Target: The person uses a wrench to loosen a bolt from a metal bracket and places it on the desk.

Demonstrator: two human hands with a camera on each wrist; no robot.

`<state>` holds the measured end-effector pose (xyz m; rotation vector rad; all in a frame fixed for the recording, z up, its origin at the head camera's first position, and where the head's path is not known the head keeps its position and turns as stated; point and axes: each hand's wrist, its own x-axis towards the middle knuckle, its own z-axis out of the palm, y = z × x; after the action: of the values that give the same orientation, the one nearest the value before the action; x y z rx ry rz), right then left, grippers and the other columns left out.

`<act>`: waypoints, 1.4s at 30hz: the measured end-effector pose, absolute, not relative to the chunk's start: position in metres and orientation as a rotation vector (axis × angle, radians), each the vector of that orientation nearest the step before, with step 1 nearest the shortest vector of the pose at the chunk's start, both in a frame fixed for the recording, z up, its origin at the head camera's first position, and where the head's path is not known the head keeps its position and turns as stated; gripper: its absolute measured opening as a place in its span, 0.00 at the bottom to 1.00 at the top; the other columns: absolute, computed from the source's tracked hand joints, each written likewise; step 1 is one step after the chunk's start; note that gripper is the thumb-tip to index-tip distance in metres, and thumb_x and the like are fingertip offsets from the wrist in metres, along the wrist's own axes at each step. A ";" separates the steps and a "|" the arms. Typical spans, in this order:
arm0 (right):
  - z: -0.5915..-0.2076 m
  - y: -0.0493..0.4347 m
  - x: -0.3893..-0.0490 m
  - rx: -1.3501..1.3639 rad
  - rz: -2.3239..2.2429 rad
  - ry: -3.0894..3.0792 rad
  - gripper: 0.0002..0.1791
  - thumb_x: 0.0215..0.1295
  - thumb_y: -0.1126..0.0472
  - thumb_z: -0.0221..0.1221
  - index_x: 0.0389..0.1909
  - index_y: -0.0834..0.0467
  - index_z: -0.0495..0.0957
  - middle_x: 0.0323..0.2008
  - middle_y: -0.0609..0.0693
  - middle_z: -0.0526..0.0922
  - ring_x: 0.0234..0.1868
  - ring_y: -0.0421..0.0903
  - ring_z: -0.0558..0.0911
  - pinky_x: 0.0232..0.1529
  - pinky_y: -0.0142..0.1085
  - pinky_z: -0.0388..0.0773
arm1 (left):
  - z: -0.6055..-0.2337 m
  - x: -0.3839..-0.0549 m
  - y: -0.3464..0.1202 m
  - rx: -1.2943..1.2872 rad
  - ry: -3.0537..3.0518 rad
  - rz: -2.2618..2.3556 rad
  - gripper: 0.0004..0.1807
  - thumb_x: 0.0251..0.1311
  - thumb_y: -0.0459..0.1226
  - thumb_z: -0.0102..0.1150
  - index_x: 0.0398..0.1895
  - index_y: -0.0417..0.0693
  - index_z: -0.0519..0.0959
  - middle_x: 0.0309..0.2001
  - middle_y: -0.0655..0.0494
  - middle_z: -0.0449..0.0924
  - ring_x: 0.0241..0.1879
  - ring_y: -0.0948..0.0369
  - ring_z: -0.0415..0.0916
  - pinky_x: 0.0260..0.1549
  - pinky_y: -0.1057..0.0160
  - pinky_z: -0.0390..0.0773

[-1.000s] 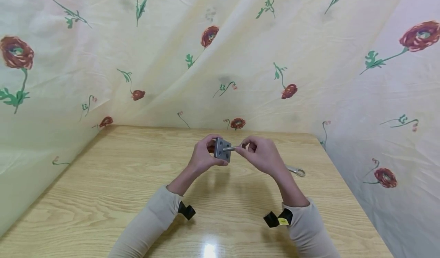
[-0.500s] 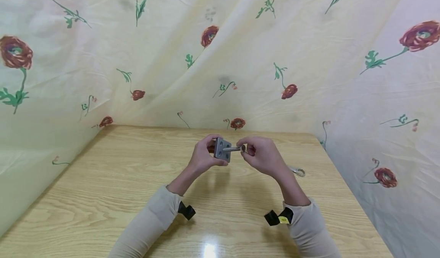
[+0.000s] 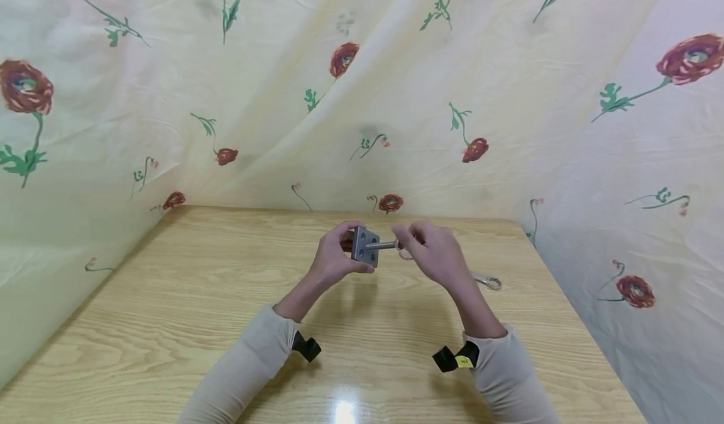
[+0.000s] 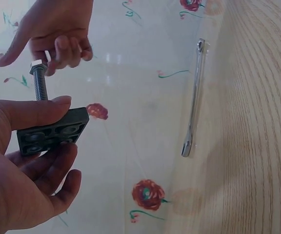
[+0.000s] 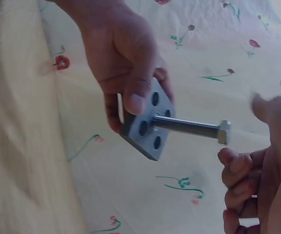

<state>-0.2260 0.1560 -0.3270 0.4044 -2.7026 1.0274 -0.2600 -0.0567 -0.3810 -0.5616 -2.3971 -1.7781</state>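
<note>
My left hand (image 3: 330,255) grips a small square metal plate (image 5: 148,141) by its edges, thumb on one side and fingers on the other. Holes near the corners show in its face. From the middle of that face a hex-head bolt (image 5: 189,127) sticks out toward the right, its threaded shank partly exposed. Just beside the bolt head is my right hand (image 3: 434,255), its thumb raised away and the other fingers loosely bent. In the right wrist view the fingertips (image 5: 227,156) lie right below the bolt head, which is not pinched.
A combination wrench (image 4: 195,97) lies on the wooden table (image 3: 226,286), partly behind my right hand in the head view. Flower-print cloth (image 3: 271,97) hangs behind the table and along both sides.
The right thumb and fingers have gone from pinching the bolt's head end to standing apart beside it. The left hand and plate have stayed almost in place.
</note>
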 end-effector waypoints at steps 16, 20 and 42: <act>-0.332 0.144 -0.226 0.371 1.029 -2.740 0.30 0.76 0.40 0.47 0.21 0.57 0.75 0.15 0.44 0.65 0.16 0.42 0.62 0.20 0.34 0.59 | -0.381 -0.260 -0.057 -0.573 -2.397 -1.764 0.42 0.36 0.27 0.81 0.61 0.44 0.75 0.49 0.43 0.86 0.43 0.53 0.81 0.49 0.53 0.80; -0.329 0.147 -0.225 0.418 0.990 -2.730 0.23 0.74 0.43 0.54 0.29 0.58 0.78 0.19 0.46 0.70 0.19 0.42 0.66 0.23 0.34 0.62 | -0.380 -0.260 -0.058 -0.572 -2.396 -1.767 0.42 0.37 0.28 0.81 0.61 0.44 0.75 0.48 0.43 0.86 0.42 0.53 0.81 0.48 0.53 0.80; -0.321 0.156 -0.221 0.749 0.937 -2.581 0.10 0.60 0.69 0.65 0.43 0.61 0.82 0.15 0.44 0.68 0.16 0.36 0.63 0.23 0.30 0.64 | -0.380 -0.259 -0.057 -0.581 -2.388 -1.789 0.41 0.36 0.27 0.81 0.60 0.47 0.75 0.49 0.44 0.86 0.42 0.54 0.80 0.48 0.55 0.79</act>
<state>-0.2210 0.1556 -0.3211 0.7493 -2.5811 0.9366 -0.2594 -0.0573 -0.3796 -0.5808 -2.3877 -1.7890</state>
